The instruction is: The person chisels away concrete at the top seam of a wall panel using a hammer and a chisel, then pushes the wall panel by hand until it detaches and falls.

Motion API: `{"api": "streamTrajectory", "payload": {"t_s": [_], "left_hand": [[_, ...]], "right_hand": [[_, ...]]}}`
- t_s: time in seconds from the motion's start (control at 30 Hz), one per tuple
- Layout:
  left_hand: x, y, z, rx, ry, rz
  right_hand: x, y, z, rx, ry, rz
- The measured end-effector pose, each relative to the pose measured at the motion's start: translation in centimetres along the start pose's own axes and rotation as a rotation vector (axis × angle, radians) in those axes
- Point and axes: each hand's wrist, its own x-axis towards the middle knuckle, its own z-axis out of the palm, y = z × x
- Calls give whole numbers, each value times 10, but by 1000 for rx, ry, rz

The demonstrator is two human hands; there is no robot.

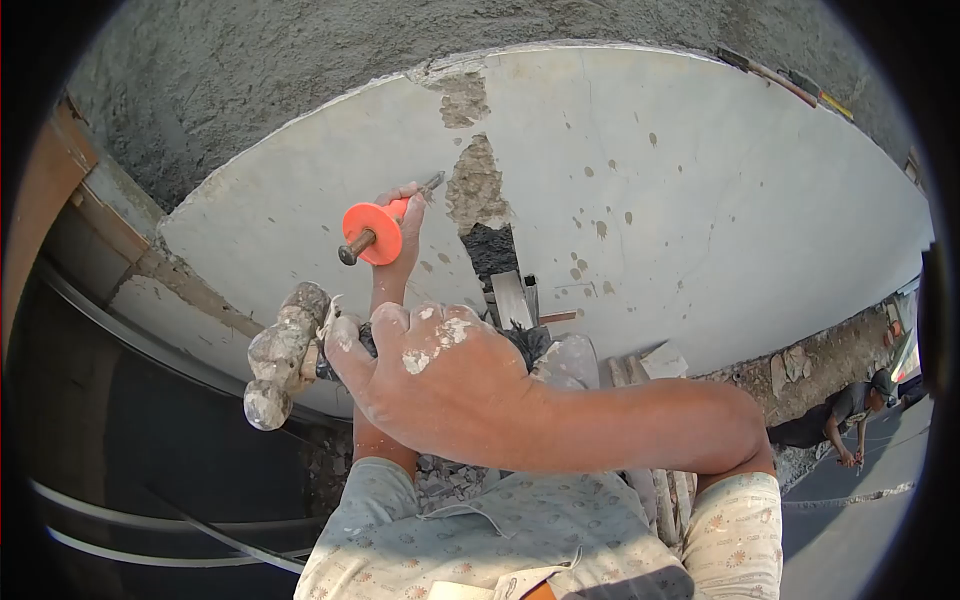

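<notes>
Chisel in curled left hand

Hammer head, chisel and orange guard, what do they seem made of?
Hammer head: probably steel, though a rough, pale crust hides most of its surface. Chisel: likely steel, dull and brownish where it sticks out. Guard: smooth, bright orange, perhaps rubber or plastic; its look doesn't settle which.

The person wears a pale shirt with tiny orange-brown pictures, a bit like flowers, dotted over it. The left sleeve and right sleeve are short and wide. The right hand has white splotches on its back and whitish, dusty fingers.
</notes>
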Motion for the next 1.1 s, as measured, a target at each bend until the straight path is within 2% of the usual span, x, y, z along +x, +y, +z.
{"api": "streamTrajectory", "payload": {"t_s": [0.17,0.2,0.3,0.4,0.5,0.6,0.7,0.73,0.8,0.9,0.93,1.03,1.1], "left_hand": [[7,6,0,-5,-47,0],[6,7,-1,14,-61,5],[1,5,1,12,-74,35],[-1,1,0,81,-58,102],[2,11,1,42,-60,46],[9,9,-2,157,-97,108],[6,9,-1,136,-68,107],[5,10,-2,132,-89,51],[6,15,-3,120,-123,-50],[6,-4,-1,-145,-11,-90],[9,-9,-3,-44,-37,-82],[3,1,1,-31,-143,-59],[-2,-6,0,9,-83,-16]], "right_hand": [[14,-18,-5,161,331,-285],[9,-11,1,144,331,-264],[1,13,41,43,-71,332],[-12,10,21,106,-158,259],[-11,-13,-2,-38,38,12],[-2,-37,-9,236,341,-130],[-3,-11,5,106,382,-263],[-6,3,9,3,217,-135],[0,29,22,128,-239,367],[-8,38,6,64,-299,336],[-13,33,3,64,-247,296],[-25,14,-6,83,-44,165],[-31,6,-10,149,2,100]]}}
